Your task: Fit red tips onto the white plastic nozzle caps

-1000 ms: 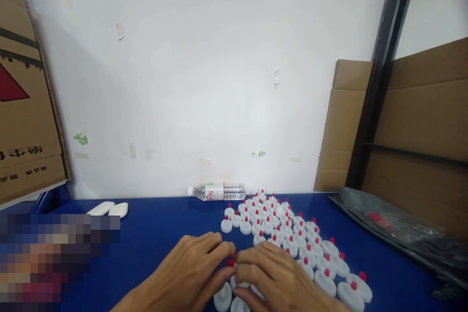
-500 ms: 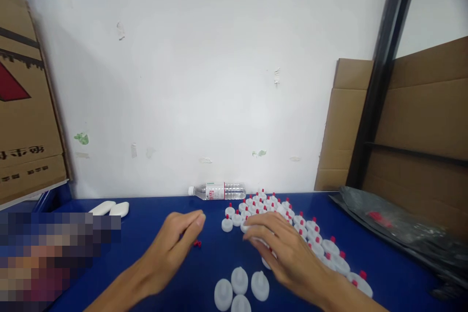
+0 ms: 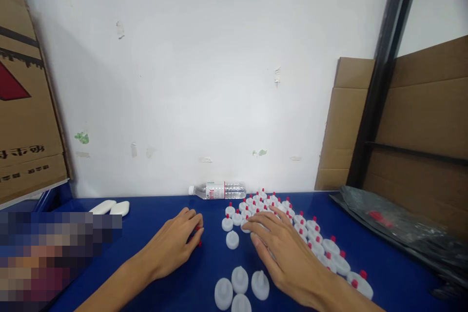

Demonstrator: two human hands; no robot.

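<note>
My left hand (image 3: 179, 239) is over the blue table, its fingers curled down around small red caps (image 3: 199, 243), with thumb and index closing on one of them. My right hand (image 3: 276, 241) is spread palm-down over a group of small white bottles with red caps (image 3: 227, 223). Its fingertips touch or hover just above the nearest bottles, and the hand hides several of them. A bottle without a cap (image 3: 232, 240) stands between my two hands. Nearer to me, several more uncapped white bottles (image 3: 240, 280) stand close together.
A clear water bottle (image 3: 219, 190) lies along the wall. Two white rounded items (image 3: 120, 208) are at the left rear. Cardboard boxes (image 3: 29, 92) rise at left and right. Dark plastic bags (image 3: 387, 224) lie at the right edge. A blurred patch covers the lower left.
My left hand has lowered its fingers onto the red caps. An uncapped bottle now stands between my hands, where bare table was. The right hand's fingers have spread apart.
</note>
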